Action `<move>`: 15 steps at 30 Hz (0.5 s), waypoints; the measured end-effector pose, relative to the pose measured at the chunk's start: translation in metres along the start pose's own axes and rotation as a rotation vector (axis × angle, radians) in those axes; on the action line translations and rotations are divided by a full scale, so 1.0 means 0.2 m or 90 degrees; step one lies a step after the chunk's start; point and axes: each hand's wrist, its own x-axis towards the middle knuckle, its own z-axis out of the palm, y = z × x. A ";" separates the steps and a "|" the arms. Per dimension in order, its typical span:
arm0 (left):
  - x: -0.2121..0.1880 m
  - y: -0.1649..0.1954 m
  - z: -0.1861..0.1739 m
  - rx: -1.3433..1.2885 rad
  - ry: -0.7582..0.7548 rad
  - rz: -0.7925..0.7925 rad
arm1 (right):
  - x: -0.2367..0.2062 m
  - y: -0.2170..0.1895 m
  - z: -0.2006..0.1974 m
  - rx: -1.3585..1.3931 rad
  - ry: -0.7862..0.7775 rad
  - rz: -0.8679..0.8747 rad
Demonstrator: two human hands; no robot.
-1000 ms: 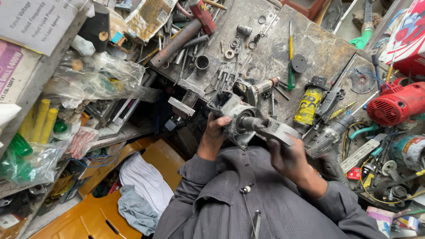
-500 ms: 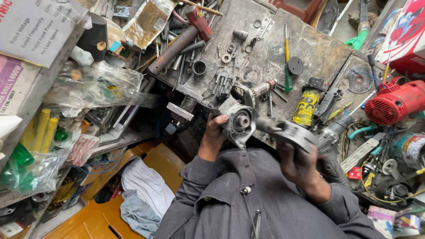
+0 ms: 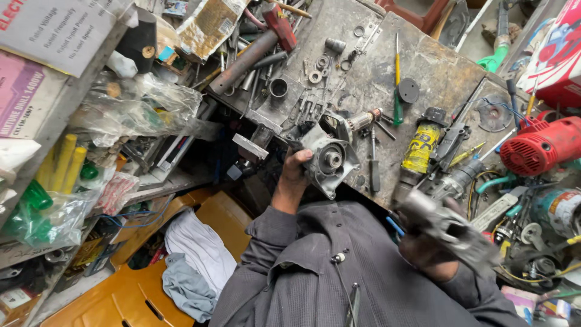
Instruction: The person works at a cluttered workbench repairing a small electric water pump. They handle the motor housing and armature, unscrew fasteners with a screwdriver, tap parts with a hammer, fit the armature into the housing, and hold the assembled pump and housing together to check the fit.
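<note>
Fingers of the left hand (image 3: 295, 171) are clamped on a grey metal gear housing (image 3: 327, 158), held at the near edge of the workbench (image 3: 436, 72), just beside a yellow spray can (image 3: 422, 147). Right hand (image 3: 426, 248), off the workbench's near edge, grips a blurred grey casing part (image 3: 445, 227).

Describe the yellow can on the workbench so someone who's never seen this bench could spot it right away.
Start at the big red power tool at the bench's right edge. Left of it, past some dark tools, lies a spray can with a black cap. It is the only bright yellow cylinder among the grey metal parts.
</note>
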 end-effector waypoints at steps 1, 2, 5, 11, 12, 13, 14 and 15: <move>-0.01 0.00 0.00 0.014 0.002 -0.007 | 0.03 0.00 0.04 -0.024 -0.040 0.000; -0.01 -0.01 0.00 0.026 0.004 -0.014 | 0.04 0.00 0.03 -0.073 -0.071 -0.006; -0.02 0.00 -0.02 0.043 0.006 0.010 | 0.05 0.00 0.01 -0.239 -0.094 -0.079; -0.01 -0.01 -0.04 0.004 -0.007 0.005 | -0.01 0.06 0.04 -0.166 -0.073 -0.063; -0.01 -0.01 -0.04 0.012 -0.008 0.009 | -0.02 0.08 0.07 -0.095 -0.083 -0.026; -0.01 -0.01 -0.04 0.020 -0.008 0.013 | -0.03 0.09 0.07 -0.024 -0.092 0.012; -0.01 -0.01 -0.04 0.029 -0.009 0.010 | -0.04 0.10 0.07 -0.014 -0.098 0.047; -0.01 -0.01 -0.03 0.017 -0.009 0.005 | -0.04 0.10 0.06 -0.018 -0.088 0.055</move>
